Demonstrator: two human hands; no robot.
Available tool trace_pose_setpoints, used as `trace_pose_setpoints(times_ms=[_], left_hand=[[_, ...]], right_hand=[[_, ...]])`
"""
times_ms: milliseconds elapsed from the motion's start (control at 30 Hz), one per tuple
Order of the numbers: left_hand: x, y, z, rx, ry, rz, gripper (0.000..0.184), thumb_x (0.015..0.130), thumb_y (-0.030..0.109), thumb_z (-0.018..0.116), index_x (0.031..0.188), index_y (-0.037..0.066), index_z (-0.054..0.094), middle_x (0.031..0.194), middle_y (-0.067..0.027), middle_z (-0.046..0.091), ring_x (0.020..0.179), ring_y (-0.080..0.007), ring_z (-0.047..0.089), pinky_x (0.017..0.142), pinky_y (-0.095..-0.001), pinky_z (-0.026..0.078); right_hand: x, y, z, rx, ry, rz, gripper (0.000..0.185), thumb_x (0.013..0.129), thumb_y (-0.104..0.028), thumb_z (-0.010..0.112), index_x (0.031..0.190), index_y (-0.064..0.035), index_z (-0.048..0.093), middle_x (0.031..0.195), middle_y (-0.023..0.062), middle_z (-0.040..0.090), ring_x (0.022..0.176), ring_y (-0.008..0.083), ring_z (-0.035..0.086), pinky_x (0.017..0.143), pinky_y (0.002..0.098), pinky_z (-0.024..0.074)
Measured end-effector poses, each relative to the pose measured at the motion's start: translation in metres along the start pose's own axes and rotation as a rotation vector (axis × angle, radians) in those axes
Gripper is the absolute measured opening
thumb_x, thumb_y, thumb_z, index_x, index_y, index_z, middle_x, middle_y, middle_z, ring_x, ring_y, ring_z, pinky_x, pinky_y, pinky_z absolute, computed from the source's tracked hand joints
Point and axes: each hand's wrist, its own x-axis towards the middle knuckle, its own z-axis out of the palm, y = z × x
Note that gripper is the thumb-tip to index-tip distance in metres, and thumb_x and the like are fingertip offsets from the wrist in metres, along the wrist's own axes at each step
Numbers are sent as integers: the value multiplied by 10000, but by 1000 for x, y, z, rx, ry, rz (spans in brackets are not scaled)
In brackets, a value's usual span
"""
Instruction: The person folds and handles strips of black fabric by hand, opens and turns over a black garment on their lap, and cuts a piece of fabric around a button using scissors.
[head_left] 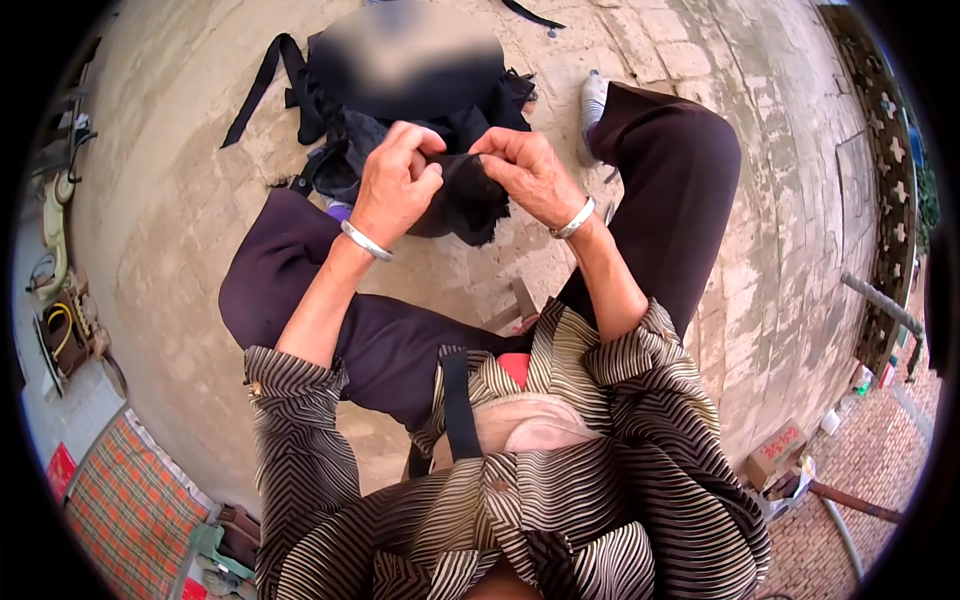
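Dark cloth [462, 200] with a frayed lower edge hangs between my two hands, above the paved ground. My left hand [398, 180] pinches its upper left part, thumb against the fingers. On the right, my right hand [530, 172] grips the upper right part between thumb and fingers. Each wrist wears a silver bracelet. Just beyond and to the left lies a heap of dark fabric [345, 150] with black straps [262, 92]. A blurred patch hides part of what lies at the top.
My bent knees frame the work on both sides. A plaid cloth [130, 500] lies at the lower left. At the lower right are a cardboard box [775, 455] and a rusty pipe [855, 502]. A patterned wall [890, 190] runs along the right edge.
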Motion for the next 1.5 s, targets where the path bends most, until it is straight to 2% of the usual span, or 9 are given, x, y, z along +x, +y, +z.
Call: trace_pose_setpoints(times_ms=[400,600,667,733,767,867,1100,1300,1500], left_hand=[[-16,2,16,128,-30,8,322,737,27,741,998,24,552,750,-30,547,605,-83,512,556,-241,458],[-11,5,14,250,39,241,247,764,10,678,977,2,555,776,-138,573,684,-305,613,622,-353,490],[-10,-7,13,177,61,89,123,807,64,635,891,-16,594,781,-192,629,712,-388,633,615,-413,500],[-8,-11,7,122,37,-159,112,828,70,616,890,-24,616,717,-206,631,672,-378,643,614,-392,503],[-6,-17,4,31,42,-224,113,905,88,594,922,-21,617,733,-36,615,608,-71,562,576,-268,496],[-7,-22,-4,-248,92,-464,163,934,141,588,918,-15,633,774,-39,621,643,-93,605,584,-240,537],[-8,-17,-5,-471,58,-461,184,946,165,580,948,-16,617,830,-58,653,670,-114,630,610,-253,553],[-11,-2,-4,-589,-78,-391,166,961,157,570,968,-4,611,856,-62,666,704,-116,637,650,-255,550],[-10,-5,-10,-692,-151,-419,157,964,151,569,970,0,612,879,-66,672,723,-118,641,653,-262,549]], right_hand=[[0,-8,15,-188,168,-42,147,785,-112,664,816,29,635,610,117,596,536,172,566,527,317,447],[-2,-14,16,-192,89,-33,131,775,-104,680,822,10,636,626,114,603,566,187,586,556,322,454],[0,-10,19,-182,89,-66,119,772,-90,678,828,6,635,625,110,600,572,191,587,568,323,458],[5,3,24,-267,349,-306,104,769,-58,661,847,5,631,615,104,590,586,199,595,589,325,467],[3,1,22,-250,406,-246,84,771,-41,644,841,2,622,601,101,578,562,202,588,569,325,467],[-10,-5,17,-249,425,18,84,781,-52,651,771,11,596,587,117,585,545,185,592,518,316,453],[-21,29,48,-340,283,292,459,797,-365,698,889,61,556,709,267,612,689,396,637,672,431,491],[-9,56,52,365,456,469,280,779,72,590,1043,32,503,810,106,600,741,202,655,534,335,593],[-6,66,42,639,596,375,244,792,54,593,1023,-19,568,918,79,624,766,174,627,647,347,574]])
